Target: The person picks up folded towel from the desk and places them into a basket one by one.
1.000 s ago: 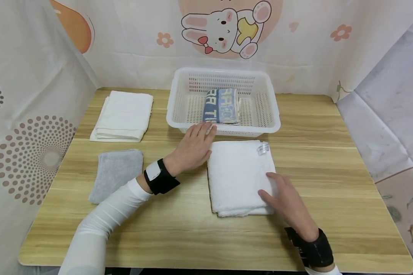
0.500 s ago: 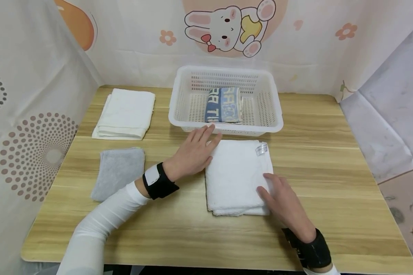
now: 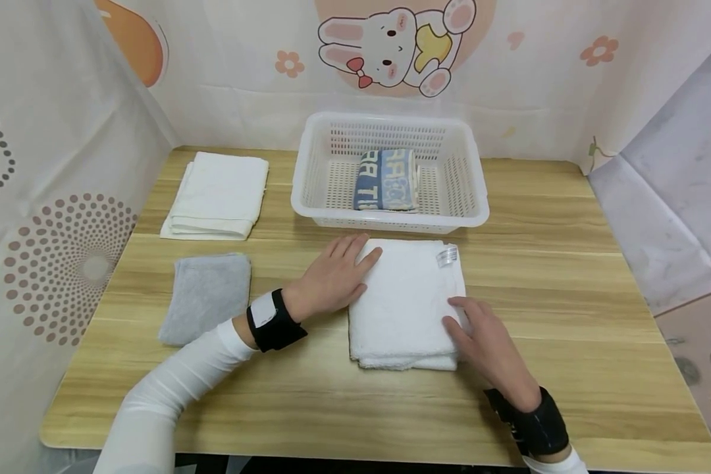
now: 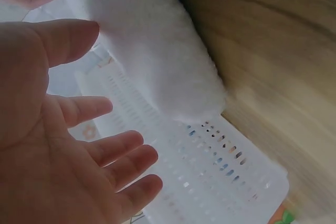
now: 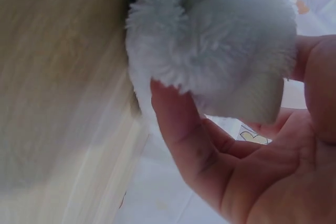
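Note:
A thick folded white towel [image 3: 405, 299] with a small label [image 3: 447, 257] lies in front of the basket. My left hand [image 3: 332, 273] is at its left edge with fingers spread. In the left wrist view, that palm and its straight fingers face the towel [image 4: 157, 45], holding nothing. My right hand [image 3: 492, 339] is at the right edge, thumb and index finger over the towel. In the right wrist view, the fingers [image 5: 181, 124] curve around the fluffy edge of the towel [image 5: 220, 45]. Its underside is hidden.
A white perforated basket [image 3: 391, 222] at the back holds a folded blue patterned towel [image 3: 385, 181]. At the left, another folded white towel [image 3: 219, 191] lies behind a folded grey cloth [image 3: 204, 296]. Curtains [image 3: 243, 112] hang around the wooden table [image 3: 557, 283].
The towel has slid slightly left, with my right hand moving along at its edge. My left hand's fingertips have drawn back from the basket's front rim.

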The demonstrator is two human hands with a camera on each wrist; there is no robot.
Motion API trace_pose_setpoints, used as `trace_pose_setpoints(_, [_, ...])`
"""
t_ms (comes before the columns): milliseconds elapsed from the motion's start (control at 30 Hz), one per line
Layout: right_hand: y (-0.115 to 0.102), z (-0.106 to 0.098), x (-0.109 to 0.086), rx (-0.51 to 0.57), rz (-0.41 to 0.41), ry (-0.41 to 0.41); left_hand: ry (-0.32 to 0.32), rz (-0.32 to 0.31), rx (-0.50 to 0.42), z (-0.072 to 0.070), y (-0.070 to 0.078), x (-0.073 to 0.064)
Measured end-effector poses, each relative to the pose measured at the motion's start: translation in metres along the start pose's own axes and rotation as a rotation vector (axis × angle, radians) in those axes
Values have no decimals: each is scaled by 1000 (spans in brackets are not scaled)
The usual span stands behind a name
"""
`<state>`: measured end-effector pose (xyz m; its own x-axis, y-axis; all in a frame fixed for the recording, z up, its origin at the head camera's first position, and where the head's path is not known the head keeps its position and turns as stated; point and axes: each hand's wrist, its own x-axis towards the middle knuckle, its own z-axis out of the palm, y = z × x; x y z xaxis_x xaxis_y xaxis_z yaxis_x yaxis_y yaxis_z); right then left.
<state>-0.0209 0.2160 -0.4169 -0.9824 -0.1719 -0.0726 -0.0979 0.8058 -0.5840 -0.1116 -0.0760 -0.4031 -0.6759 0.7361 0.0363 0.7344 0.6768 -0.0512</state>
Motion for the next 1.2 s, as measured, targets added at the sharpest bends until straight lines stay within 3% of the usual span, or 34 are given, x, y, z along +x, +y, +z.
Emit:
trace_pose_setpoints(333, [-2,4,2,11,-29,13,-58,-46,-34,3,1,-7])
trace_pose_setpoints(533, [-2,5,4,55,34,17,-117,-74,-96,2,2,-10])
trace_pose_setpoints(767, [3,0,12,118,148,-55,-173,-136,-176,3,4,-11])
trace_pose_setpoints(1000, [8,-2,19,138,134,-93,-217,-258,-250,3,10,-12])
trace_pose_setpoints(1200, [9,-3,21,218,171,-147,-217,-289,-323,1,13,-14])
